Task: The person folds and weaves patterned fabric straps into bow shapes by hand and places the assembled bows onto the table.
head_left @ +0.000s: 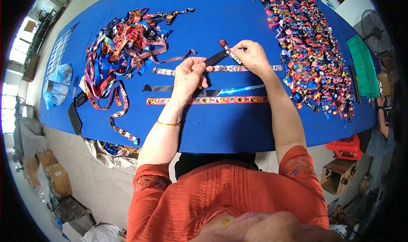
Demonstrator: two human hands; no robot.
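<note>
Both hands hold a black strap (216, 58) with white lettering above the blue table (212, 133). My left hand (190, 75) is closed on its lower left part. My right hand (250, 56) pinches the lettered part, and a dark red-marked end sticks up between the hands. Beneath them lies a white patterned strap (163, 71), partly covered by my left hand. Nearer my body are a black and blue strap (240, 89) and a red and yellow patterned strap (246, 99), laid side by side.
A tangled pile of straps (123, 42) lies on the left, beside a plastic bag (61, 78) and a white wire grid (59, 46). Rows of rolled straps (312, 46) cover the right side. A green crate (363, 66) stands at the right edge, near another person's arm (382, 119).
</note>
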